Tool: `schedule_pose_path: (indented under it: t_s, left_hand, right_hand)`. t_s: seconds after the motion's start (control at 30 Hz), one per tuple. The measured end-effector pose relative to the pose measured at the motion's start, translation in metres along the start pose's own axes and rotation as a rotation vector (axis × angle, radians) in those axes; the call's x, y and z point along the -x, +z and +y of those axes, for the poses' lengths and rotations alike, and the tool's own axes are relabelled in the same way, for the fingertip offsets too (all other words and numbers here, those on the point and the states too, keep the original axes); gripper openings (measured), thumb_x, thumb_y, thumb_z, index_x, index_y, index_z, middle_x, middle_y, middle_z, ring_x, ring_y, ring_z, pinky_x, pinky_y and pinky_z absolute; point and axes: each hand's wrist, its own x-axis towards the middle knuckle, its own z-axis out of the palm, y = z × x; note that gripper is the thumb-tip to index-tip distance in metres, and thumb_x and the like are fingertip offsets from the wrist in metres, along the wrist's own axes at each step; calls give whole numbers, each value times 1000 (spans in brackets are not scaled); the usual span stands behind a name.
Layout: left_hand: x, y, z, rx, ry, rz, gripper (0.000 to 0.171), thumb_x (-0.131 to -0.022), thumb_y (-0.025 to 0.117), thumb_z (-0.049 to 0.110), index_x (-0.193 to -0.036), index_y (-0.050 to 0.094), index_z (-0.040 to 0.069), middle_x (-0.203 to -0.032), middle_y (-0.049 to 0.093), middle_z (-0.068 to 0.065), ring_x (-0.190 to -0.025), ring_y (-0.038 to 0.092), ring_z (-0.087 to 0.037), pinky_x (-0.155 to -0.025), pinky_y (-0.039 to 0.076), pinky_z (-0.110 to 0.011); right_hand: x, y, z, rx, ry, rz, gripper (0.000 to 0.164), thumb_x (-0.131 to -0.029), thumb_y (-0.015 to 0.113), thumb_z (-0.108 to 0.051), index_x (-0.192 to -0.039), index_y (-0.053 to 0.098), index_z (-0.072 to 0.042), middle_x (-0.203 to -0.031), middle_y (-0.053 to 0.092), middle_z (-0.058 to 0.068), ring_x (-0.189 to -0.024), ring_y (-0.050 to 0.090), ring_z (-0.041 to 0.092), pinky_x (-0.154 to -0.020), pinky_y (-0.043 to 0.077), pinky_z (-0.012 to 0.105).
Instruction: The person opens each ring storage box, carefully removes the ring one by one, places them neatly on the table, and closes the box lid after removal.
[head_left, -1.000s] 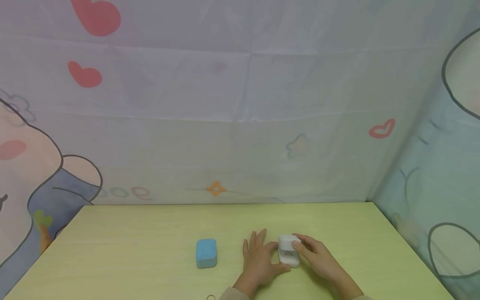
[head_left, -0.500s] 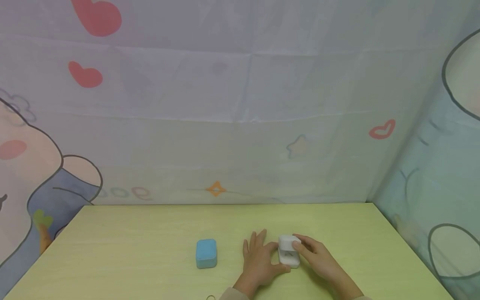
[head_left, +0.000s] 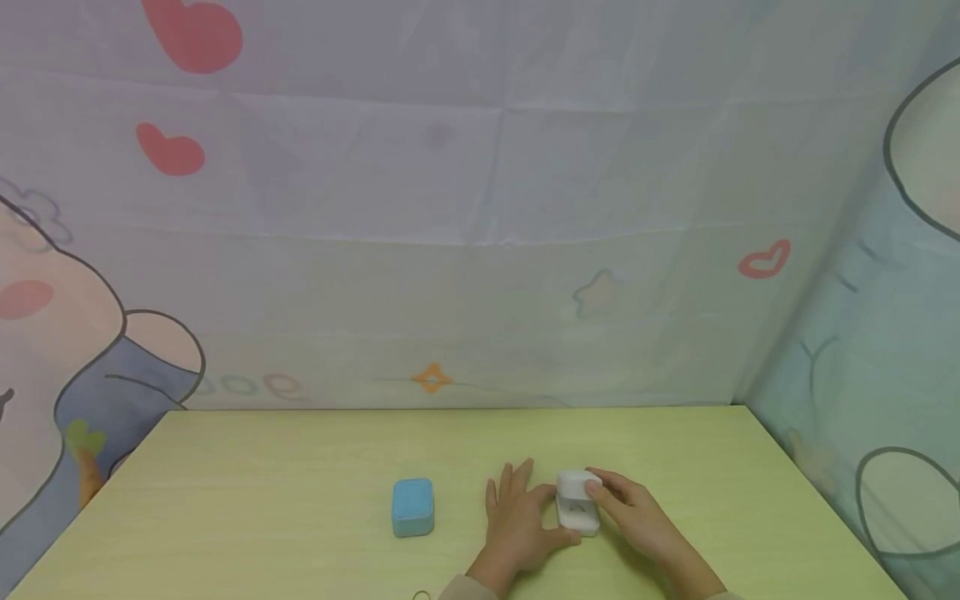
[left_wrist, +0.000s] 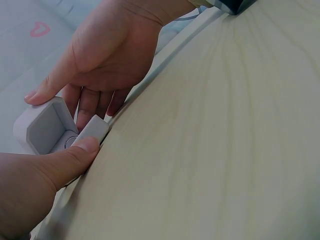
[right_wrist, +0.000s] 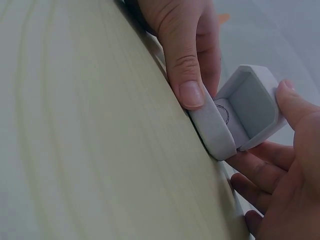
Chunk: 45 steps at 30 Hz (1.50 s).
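Observation:
A white ring box [head_left: 579, 487] stands on the table with its lid raised. My left hand [head_left: 517, 521] grips the base from the left, its thumb pressed on the front side. From the right, my right hand [head_left: 641, 518] holds the lid, the thumb on its front edge. In the right wrist view the open box [right_wrist: 214, 126] faces my left thumb, and a thin dark-looking ring [right_wrist: 223, 112] sits in the inner pad. The left wrist view shows the same ring [left_wrist: 70, 142] partly behind the base's front wall.
A light blue box [head_left: 412, 507] with a closed lid rests on the table [head_left: 285, 483] left of my hands. At the bottom edge of the head view lies a small thin gold-coloured loop [head_left: 422, 592], partly cut off. Patterned cloth [head_left: 480, 250] hangs behind the table.

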Motion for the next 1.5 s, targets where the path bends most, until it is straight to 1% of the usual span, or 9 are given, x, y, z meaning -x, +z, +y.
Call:
schedule_pose_path:
  t_s: [0.23, 0.4, 0.67, 0.93, 1.2, 1.5]
  left_hand:
    - [-1, 1, -1, -3, -1, -1, 59, -69, 79, 47, -115, 65, 14, -150, 33, -17, -141, 17, -47, -108, 7, -70]
    - [-2, 1, -1, -3, -5, -6, 59, -69, 78, 47, -116, 65, 14, -151, 32, -17, -141, 17, -47, -108, 7, -70]
    - [-3, 2, -2, -13, 1, 0, 56, -70, 77, 47, -115, 65, 15, -151, 33, -16, -141, 17, -46, -108, 8, -70]
    - [-2, 2, -2, -11, 2, 5, 56, -69, 79, 47, -113, 66, 15, -150, 34, -16, -141, 18, -47, -108, 9, -70]
    - [-1, 2, -1, -13, 0, 0, 56, -69, 79, 47, -113, 65, 14, -150, 34, -16, -141, 18, -46, -108, 9, -70]
    - [-1, 2, -1, -19, 1, 0, 57, -68, 79, 47, -114, 65, 14, -150, 34, -16, -140, 19, -47, -108, 9, -70]
  right_hand:
    - [-1, 0, 0, -7, -1, 9, 50, -99, 47, -35, -135, 48, 0, -132, 54, 24, -124, 48, 44, -98, 41, 60]
    - [-2, 1, 0, 3, 1, 27, 52, -98, 48, -37, -134, 49, 0, -133, 53, 23, -125, 48, 43, -100, 41, 58]
    - [-3, 2, -1, 4, 7, 23, 53, -98, 47, -39, -134, 49, -1, -134, 53, 23, -125, 47, 45, -98, 41, 61]
    - [-2, 2, -1, 9, 8, 36, 53, -98, 47, -40, -133, 50, -1, -135, 52, 23, -126, 46, 44, -101, 39, 59]
    - [-3, 3, 1, 6, 5, 63, 51, -98, 49, -37, -132, 51, 1, -131, 56, 21, -126, 48, 41, -102, 40, 56]
    - [-3, 5, 0, 5, 11, 86, 52, -97, 50, -39, -129, 53, 2, -129, 58, 20, -125, 49, 40, -103, 39, 55]
